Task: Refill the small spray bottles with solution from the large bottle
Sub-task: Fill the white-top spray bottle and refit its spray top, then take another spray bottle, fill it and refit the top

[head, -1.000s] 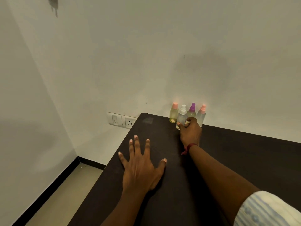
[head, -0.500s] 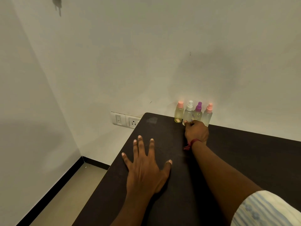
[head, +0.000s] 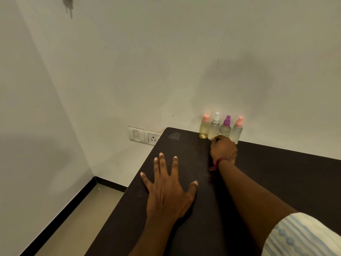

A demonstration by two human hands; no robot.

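Four small spray bottles stand in a row against the wall at the far edge of the dark table (head: 276, 182): a pink-capped bottle (head: 204, 129), a white-capped bottle (head: 214, 127), a purple-capped bottle (head: 225, 127) and a second pink-capped bottle (head: 237, 131). My right hand (head: 223, 149) is curled just in front of them. Its fingertips pinch the base of the white-capped bottle, and it hides the foot of the purple-capped one. My left hand (head: 168, 189) lies flat on the table with its fingers spread, holding nothing. No large bottle is in view.
The table's left edge runs diagonally, with floor (head: 77, 222) below it. A wall switch and socket plate (head: 144, 135) sits just left of the table's far corner. The wall rises directly behind the bottles.
My right hand has carried the white-capped bottle back from in front of the row into line with the others. My left hand has stayed flat.
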